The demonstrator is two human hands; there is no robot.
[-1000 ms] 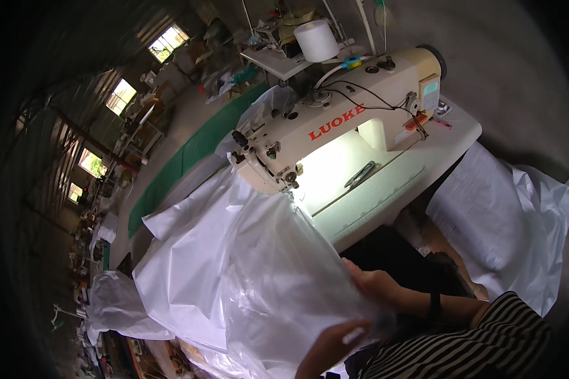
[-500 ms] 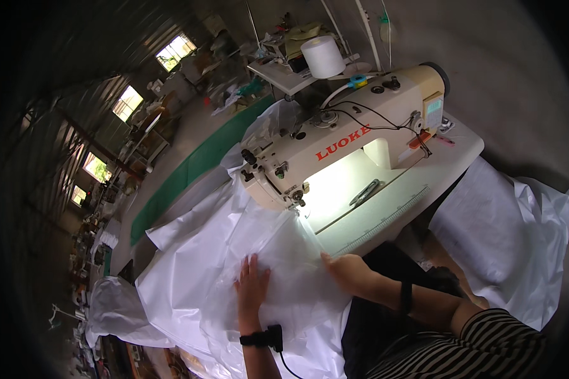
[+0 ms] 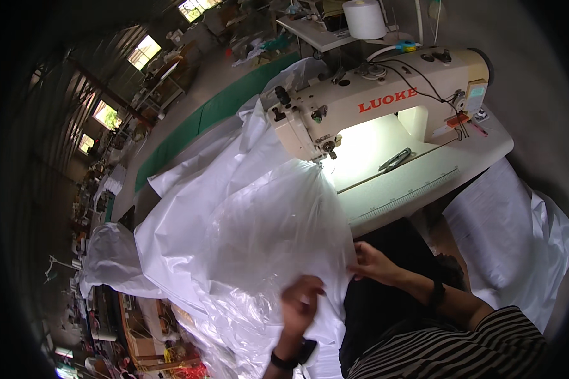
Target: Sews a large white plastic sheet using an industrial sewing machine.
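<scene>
A white plastic sheet [image 3: 196, 221], with a clear film layer over part of it, runs from under the needle of the sewing machine [image 3: 385, 95] down toward me. My right hand [image 3: 374, 264] pinches the right edge of this sheet, below the front edge of the machine bed. Just left of it, my left hand [image 3: 302, 304] hovers over the lower part of the sheet. Motion blurs its fingers; they look bent, and whether they hold anything cannot be made out. Bright lamp light falls at the needle.
Small thread snips [image 3: 396, 160] lie on the machine bed [image 3: 417, 183]. A white thread cone [image 3: 365, 19] stands behind the machine. More white sheeting [image 3: 506, 234] hangs at the right. A long green strip [image 3: 202, 120] stretches along the far left side.
My left hand has come off the sheet, where it lay flat with fingers spread, and moved toward my right hand. The sheet near the needle now bulges upward. The whole view has shifted.
</scene>
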